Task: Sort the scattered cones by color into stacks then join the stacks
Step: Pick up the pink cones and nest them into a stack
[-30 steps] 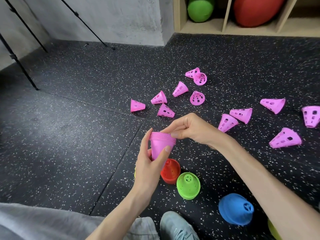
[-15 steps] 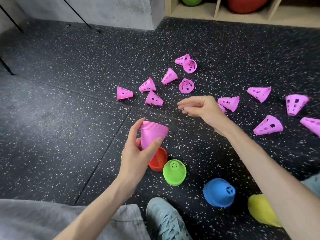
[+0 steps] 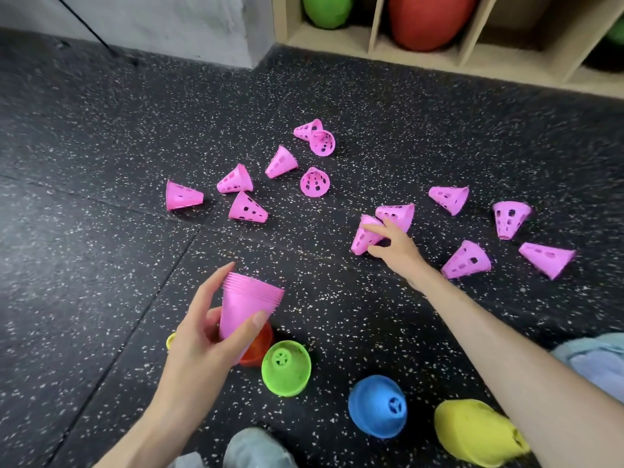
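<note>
My left hand [image 3: 202, 336] holds a stack of nested pink cones [image 3: 246, 305], wide ends up, above the floor. My right hand [image 3: 395, 244] reaches out over the floor, and its fingers close around a loose pink cone [image 3: 363, 236] lying on its side. Another pink cone [image 3: 396, 214] lies right behind it. Several more pink cones lie scattered, a group at the centre [image 3: 248, 209] and others to the right [image 3: 467, 261]. Finished stacks stand near me: red [image 3: 261, 346], green [image 3: 286, 368], blue [image 3: 377, 405] and yellow [image 3: 479, 434].
The floor is dark speckled rubber [image 3: 101, 265]. A wooden shelf [image 3: 374, 49] at the back holds a green ball [image 3: 326, 10] and a red ball [image 3: 430, 20]. My shoe [image 3: 256, 449] is at the bottom edge. A small yellow piece [image 3: 171, 340] peeks out left of my hand.
My right hand has left the top of the held stack and moved forward and right to a loose pink cone on the floor. The left hand keeps holding the stack.
</note>
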